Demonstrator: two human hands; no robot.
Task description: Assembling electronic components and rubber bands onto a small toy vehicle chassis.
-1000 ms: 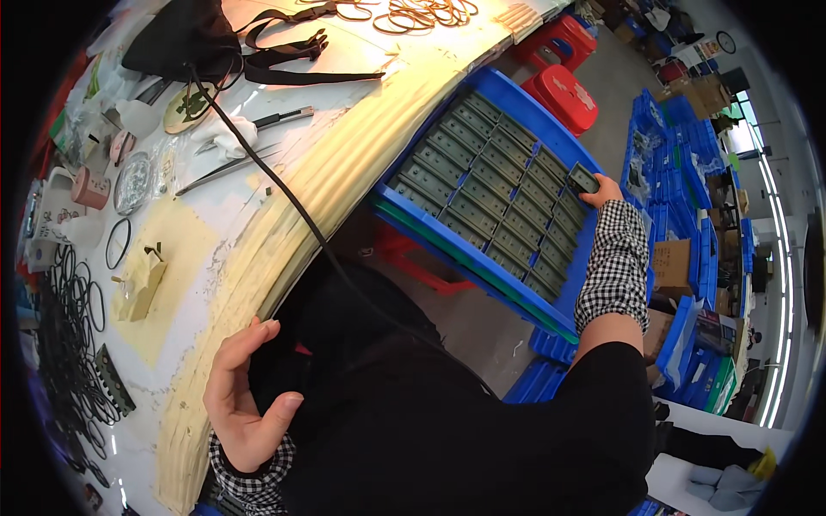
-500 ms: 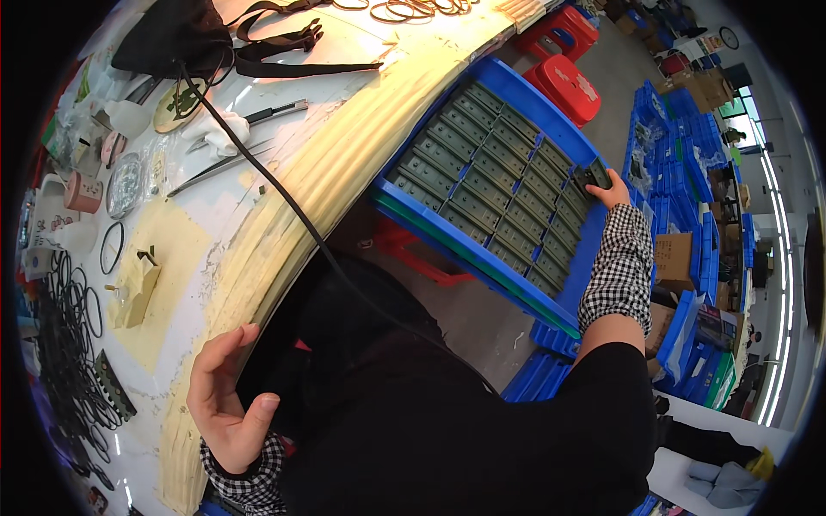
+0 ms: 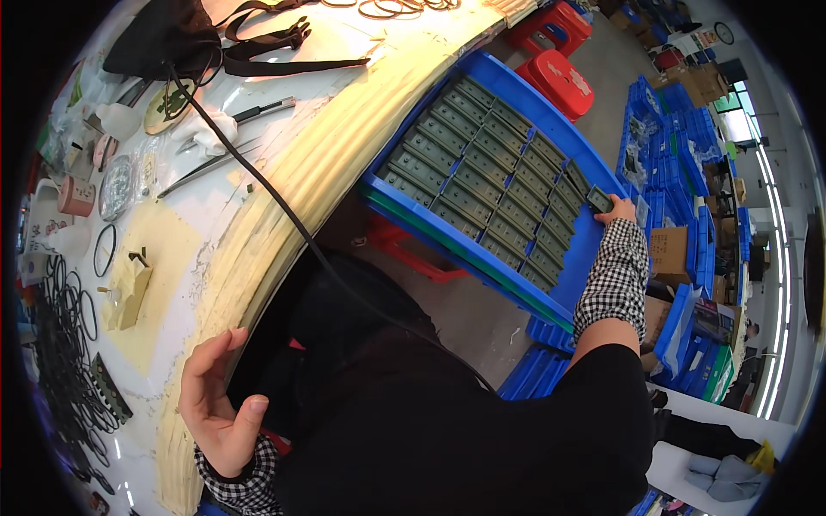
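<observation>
My right hand (image 3: 618, 211) is at the far right side of a blue plastic tray (image 3: 561, 301), its fingers closed on a small dark green rectangular part (image 3: 600, 199). Rows of similar dark green grooved parts (image 3: 486, 182) fill most of the tray, and a few near the held part lean at an angle. My left hand (image 3: 215, 404) holds nothing; with fingers curved and thumb apart, it rests over the padded edge of the workbench (image 3: 267, 249).
Tweezers (image 3: 202, 172), a black-handled tool (image 3: 262, 110), black straps (image 3: 297, 64) and a heap of black cords (image 3: 64, 370) lie on the bench. A black cable (image 3: 284, 202) runs across in front of me. Red stools (image 3: 555, 82) and stacked blue crates (image 3: 680, 129) stand beyond the tray.
My right hand has shifted slightly down and to the right with the held part, whose face is now turned more toward view. My left hand stays at the bench edge.
</observation>
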